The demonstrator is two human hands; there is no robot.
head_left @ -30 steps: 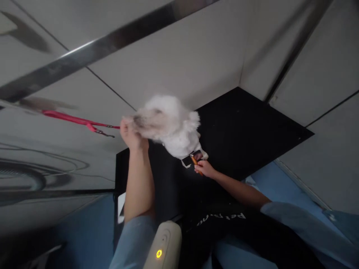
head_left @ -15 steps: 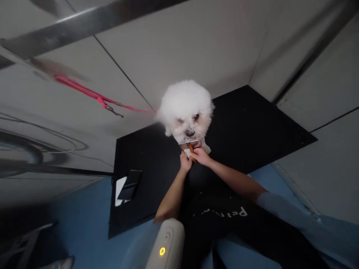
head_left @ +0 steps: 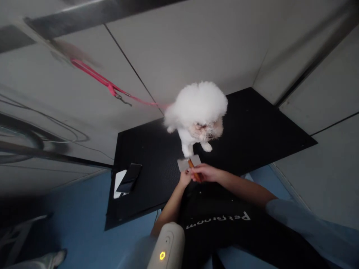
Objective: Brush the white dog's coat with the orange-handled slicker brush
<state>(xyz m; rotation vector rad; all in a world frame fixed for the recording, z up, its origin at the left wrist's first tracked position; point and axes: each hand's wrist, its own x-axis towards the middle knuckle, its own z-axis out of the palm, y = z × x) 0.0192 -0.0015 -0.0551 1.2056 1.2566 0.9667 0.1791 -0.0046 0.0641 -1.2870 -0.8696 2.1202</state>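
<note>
A fluffy white dog (head_left: pixel 202 104) stands on the black tabletop (head_left: pixel 246 127), its head turned down and to the right. My right hand (head_left: pixel 206 172) is closed around the orange-brown handle of a slicker brush (head_left: pixel 196 172). The brush's wide, pale head is just below the dog's front paw; I cannot tell whether they touch. Against the lower left of the brush head is my left hand (head_left: pixel 184 178), its fingers curled. Whatever those fingers may grip is hidden.
A pink leash (head_left: pixel 97 74) runs from a metal bar (head_left: pixel 92 18) toward the dog. On the table's left side a dark phone-like object (head_left: pixel 129 178) lies over a white one (head_left: pixel 119 185). A white device with a yellow light (head_left: pixel 168 243) is close below. Hose and cables hang at left.
Both hands and the brush have drawn back toward my body, away from the dog's chin. The dog has swung its head to the right, and its front legs now show.
</note>
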